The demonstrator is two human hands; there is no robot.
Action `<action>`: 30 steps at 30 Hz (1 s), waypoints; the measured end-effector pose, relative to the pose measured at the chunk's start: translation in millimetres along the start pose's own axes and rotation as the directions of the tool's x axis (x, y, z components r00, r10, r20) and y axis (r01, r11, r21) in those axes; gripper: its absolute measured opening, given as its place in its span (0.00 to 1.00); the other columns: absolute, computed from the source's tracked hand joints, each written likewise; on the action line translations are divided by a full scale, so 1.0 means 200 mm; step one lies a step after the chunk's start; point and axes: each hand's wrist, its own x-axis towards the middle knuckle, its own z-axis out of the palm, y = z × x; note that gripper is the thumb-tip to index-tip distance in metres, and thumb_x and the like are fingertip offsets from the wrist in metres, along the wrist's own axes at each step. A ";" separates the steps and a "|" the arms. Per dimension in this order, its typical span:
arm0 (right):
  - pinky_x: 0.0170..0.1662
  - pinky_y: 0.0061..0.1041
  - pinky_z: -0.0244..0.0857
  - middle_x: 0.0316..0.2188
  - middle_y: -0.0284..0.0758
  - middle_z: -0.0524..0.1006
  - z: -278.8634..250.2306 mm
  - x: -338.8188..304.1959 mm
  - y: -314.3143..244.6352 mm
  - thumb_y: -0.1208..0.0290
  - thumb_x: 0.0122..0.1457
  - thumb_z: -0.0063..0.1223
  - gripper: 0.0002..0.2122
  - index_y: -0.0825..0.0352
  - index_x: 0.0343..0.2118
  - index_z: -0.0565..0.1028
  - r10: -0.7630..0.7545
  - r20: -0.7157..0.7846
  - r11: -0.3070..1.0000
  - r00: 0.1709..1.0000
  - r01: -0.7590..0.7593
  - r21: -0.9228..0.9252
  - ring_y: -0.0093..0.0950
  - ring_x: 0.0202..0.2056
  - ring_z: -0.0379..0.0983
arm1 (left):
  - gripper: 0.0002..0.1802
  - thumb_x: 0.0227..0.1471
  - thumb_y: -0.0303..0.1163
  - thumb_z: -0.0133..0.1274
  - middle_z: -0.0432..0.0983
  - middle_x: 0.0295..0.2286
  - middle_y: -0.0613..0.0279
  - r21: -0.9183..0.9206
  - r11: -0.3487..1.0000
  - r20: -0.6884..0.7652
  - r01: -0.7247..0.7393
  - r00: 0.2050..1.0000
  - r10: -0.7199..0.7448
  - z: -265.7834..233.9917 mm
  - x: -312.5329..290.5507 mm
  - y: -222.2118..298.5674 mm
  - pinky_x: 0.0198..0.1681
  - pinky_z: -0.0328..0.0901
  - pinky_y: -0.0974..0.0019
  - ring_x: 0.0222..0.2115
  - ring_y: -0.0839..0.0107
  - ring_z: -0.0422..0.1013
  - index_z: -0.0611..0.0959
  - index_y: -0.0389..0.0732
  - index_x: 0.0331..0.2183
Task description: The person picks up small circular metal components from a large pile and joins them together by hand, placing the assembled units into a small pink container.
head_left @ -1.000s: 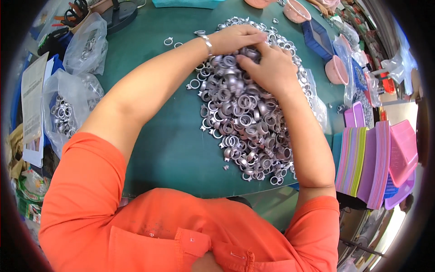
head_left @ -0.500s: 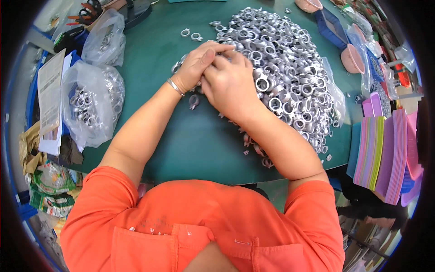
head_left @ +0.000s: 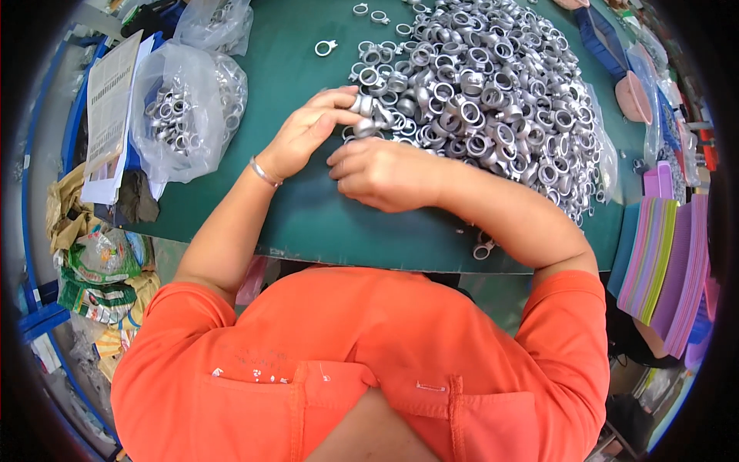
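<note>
A large heap of silver metal rings with small lugs (head_left: 493, 100) covers the right half of the green table (head_left: 300, 223). At the heap's left edge is my left hand (head_left: 304, 135), its fingers apart and the fingertips touching the nearest rings. My right hand (head_left: 385, 175) is just to the right and nearer to me, below the heap's front edge. Its fingers are curled inward, and whatever they may hold is hidden. One loose ring (head_left: 326, 48) lies farther off, left of the heap.
Clear plastic bags of rings (head_left: 181, 115) and printed papers (head_left: 112, 108) are at the left. On the right are a blue tray (head_left: 599, 42), a pink bowl (head_left: 633, 98) and stacked coloured bins (head_left: 654, 262). A ring (head_left: 483, 250) lies near the front edge under my right forearm.
My hands were together over the heap's left edge; now they are apart. The right hand has drawn nearer to me, and the left remains at the rings. The whole view has shifted.
</note>
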 end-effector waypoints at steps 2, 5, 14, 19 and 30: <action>0.34 0.29 0.67 0.26 0.38 0.74 -0.08 0.03 -0.04 0.78 0.46 0.53 0.02 0.69 0.24 0.74 0.119 -0.188 0.982 0.975 -0.087 0.168 0.35 0.32 0.72 | 0.27 0.57 0.49 0.36 0.70 0.42 0.55 0.064 0.995 -0.009 -0.072 0.997 0.073 0.01 -0.06 0.02 0.56 0.49 0.57 0.53 0.56 0.56 0.81 0.36 0.36; 0.29 0.29 0.67 0.20 0.39 0.74 -0.33 0.06 -0.13 0.75 0.48 0.54 0.04 0.69 0.25 0.75 0.391 -0.302 0.898 0.869 -0.289 0.333 0.35 0.25 0.72 | 0.20 0.54 0.43 0.42 0.73 0.39 0.57 0.133 0.979 0.007 -0.156 0.988 0.156 0.05 -0.13 0.08 0.57 0.48 0.55 0.54 0.54 0.57 0.81 0.37 0.34; 0.27 0.27 0.62 0.23 0.37 0.71 -0.46 -0.40 -0.60 0.78 0.48 0.55 0.04 0.69 0.28 0.73 0.618 -0.388 0.681 0.684 -0.712 -0.169 0.34 0.24 0.69 | 0.14 0.38 0.29 0.60 0.72 0.37 0.57 0.465 0.882 0.087 -0.080 0.995 0.045 0.26 -0.30 0.22 0.54 0.53 0.52 0.51 0.55 0.62 0.81 0.39 0.33; 0.25 0.27 0.63 0.22 0.36 0.71 -0.09 -0.66 -0.88 0.76 0.47 0.59 0.06 0.68 0.26 0.72 0.816 -0.475 0.385 0.330 -0.923 0.020 0.32 0.23 0.69 | 0.09 0.40 0.23 0.58 0.73 0.37 0.57 0.463 0.883 -0.016 -0.072 0.996 0.089 0.31 -0.31 0.24 0.50 0.59 0.57 0.49 0.55 0.64 0.81 0.36 0.30; 0.26 0.26 0.65 0.27 0.35 0.72 0.29 -0.67 -0.89 0.71 0.39 0.66 0.14 0.67 0.29 0.74 0.627 -0.739 0.334 0.245 -0.942 -0.029 0.32 0.26 0.70 | 0.07 0.38 0.20 0.59 0.76 0.34 0.59 0.464 0.872 0.018 -0.155 0.986 0.166 0.41 -0.25 0.28 0.50 0.60 0.58 0.46 0.56 0.68 0.80 0.37 0.26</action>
